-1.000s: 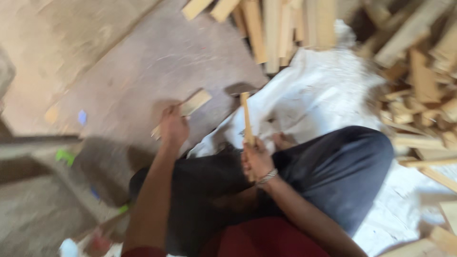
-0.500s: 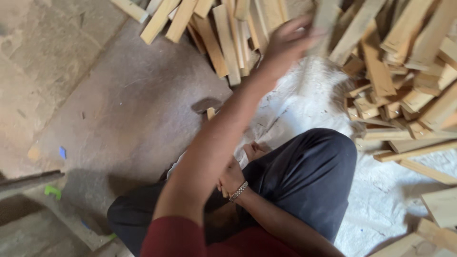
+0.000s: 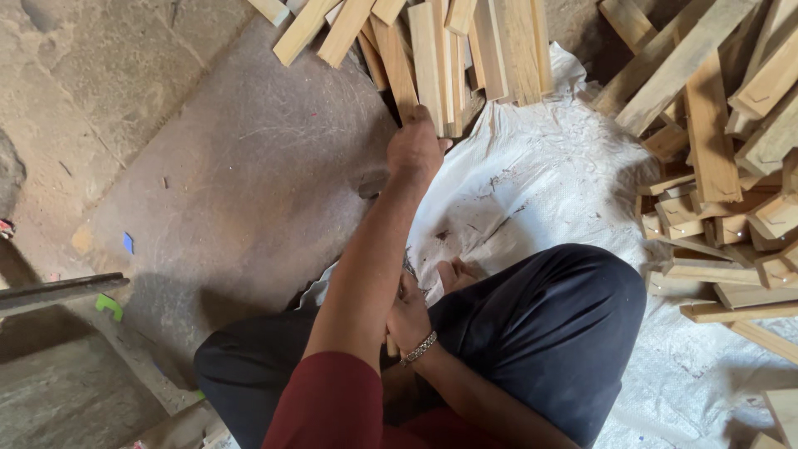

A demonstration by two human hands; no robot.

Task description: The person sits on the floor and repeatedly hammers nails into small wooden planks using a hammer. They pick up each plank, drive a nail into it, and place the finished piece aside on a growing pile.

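My left hand [image 3: 416, 150] reaches forward and closes on the near end of a pale wooden strip [image 3: 399, 71] at the front of a pile of wooden strips [image 3: 499, 50]. My right hand [image 3: 411, 320], with a bracelet on the wrist, rests by my lap with its fingers curled around a short wooden stick [image 3: 389, 344]. My left forearm hides most of that stick. I sit cross-legged in dark trousers [image 3: 540, 333] on a white woven sack [image 3: 540, 183].
A second heap of cut wooden pieces [image 3: 715, 166] lies along the right. Left of the sack is bare concrete floor [image 3: 233, 183]. A dark bar [image 3: 58, 291] and small green [image 3: 108, 306] and blue [image 3: 128, 243] scraps lie at the far left. A dark object [image 3: 372, 187] shows beside my left wrist.
My left hand dropped the short piece it held at the left, swung out to the pile, and now grips a strip there. My right hand lowered its stick toward my lap.
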